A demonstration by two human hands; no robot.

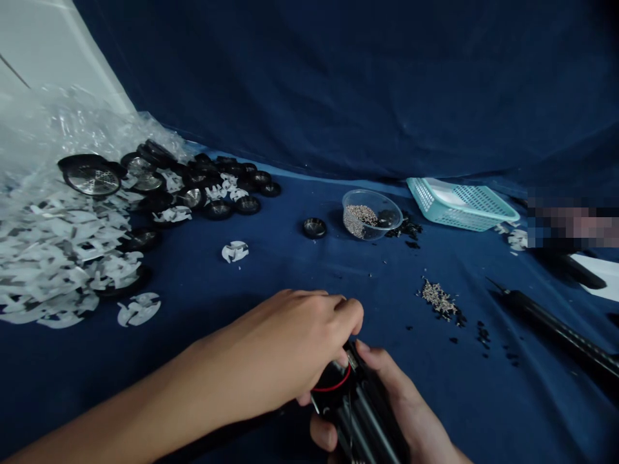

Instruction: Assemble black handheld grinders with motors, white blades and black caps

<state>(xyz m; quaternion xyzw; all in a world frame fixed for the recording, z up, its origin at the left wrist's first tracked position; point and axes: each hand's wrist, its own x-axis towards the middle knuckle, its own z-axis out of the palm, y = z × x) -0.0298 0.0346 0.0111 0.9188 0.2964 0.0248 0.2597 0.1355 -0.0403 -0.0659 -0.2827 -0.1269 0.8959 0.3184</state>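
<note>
Nearest the camera, bottom centre: a long black device with glossy ridged sides point(370, 412), held just above or on the dark blue cloth point(271, 258) (contact beneath is hidden). Long axis slants from the lower right up and leftward, away from the wearer; its near end is cut by the lower frame edge.

Key relation: the right hand point(411, 403) lies along the device's right flank, its thumb near the far end and fingertips showing round the left side, so it is grasping the body. The left hand point(309, 341) comes over from the left, palm down, directly on the far end. Its fingers are curled there; whether they pinch a part or merely press, cannot tell (knuckles cover the contact). Of the two, the left is nearer the far end, the right nearer the body.

Appearance: dark, mostly shiny, with pale streaks of reflection running lengthwise. A thin bright red curved band point(333, 385) edges a rounded dark area under the left fingers. One small silvery piece point(352, 359) shows beside it, close to the right thumb.
</note>
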